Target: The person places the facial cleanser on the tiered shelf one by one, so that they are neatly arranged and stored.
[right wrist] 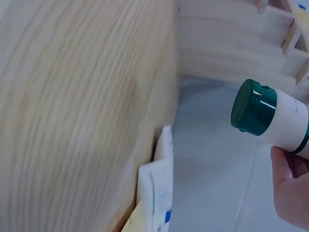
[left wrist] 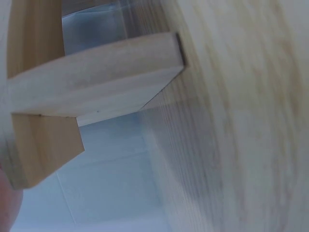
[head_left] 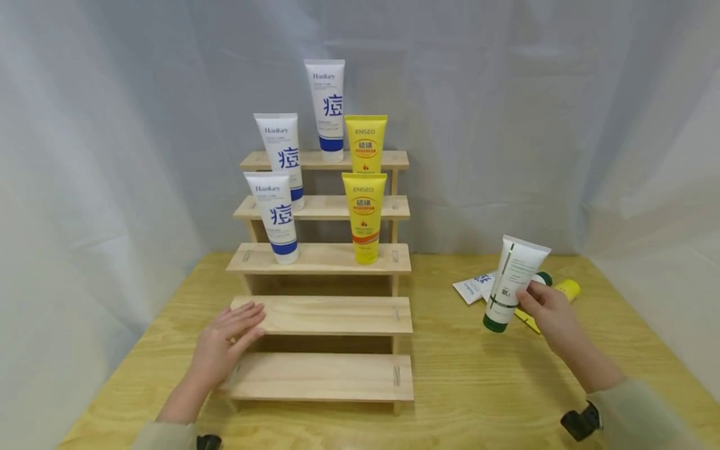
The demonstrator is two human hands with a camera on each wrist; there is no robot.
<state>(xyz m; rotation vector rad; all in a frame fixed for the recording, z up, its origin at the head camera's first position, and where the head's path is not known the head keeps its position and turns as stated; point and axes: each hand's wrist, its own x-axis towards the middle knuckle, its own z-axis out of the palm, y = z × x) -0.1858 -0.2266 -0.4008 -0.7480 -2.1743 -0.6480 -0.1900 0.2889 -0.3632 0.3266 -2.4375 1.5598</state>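
Observation:
My right hand [head_left: 554,312] pinches a white squeeze tube with a green cap [head_left: 514,278], cap down and leaning, in front of a small pile on the right of the table. In the right wrist view its green cap [right wrist: 253,107] shows large, with my thumb and fingers behind it. My left hand [head_left: 225,340] rests on the left end of a stepped wooden display rack [head_left: 320,315], fingers laid over the second step from the bottom. The left wrist view shows the rack's side support [left wrist: 96,72] from close by, with only an edge of the hand showing.
Three white-and-blue tubes [head_left: 275,215] stand down the rack's upper three steps; two yellow tubes [head_left: 365,215] stand to their right. Behind my right hand lie a white-and-blue tube [head_left: 469,290], a yellow tube [head_left: 568,289] and a green cap. A pale curtain [head_left: 478,125] hangs behind the table.

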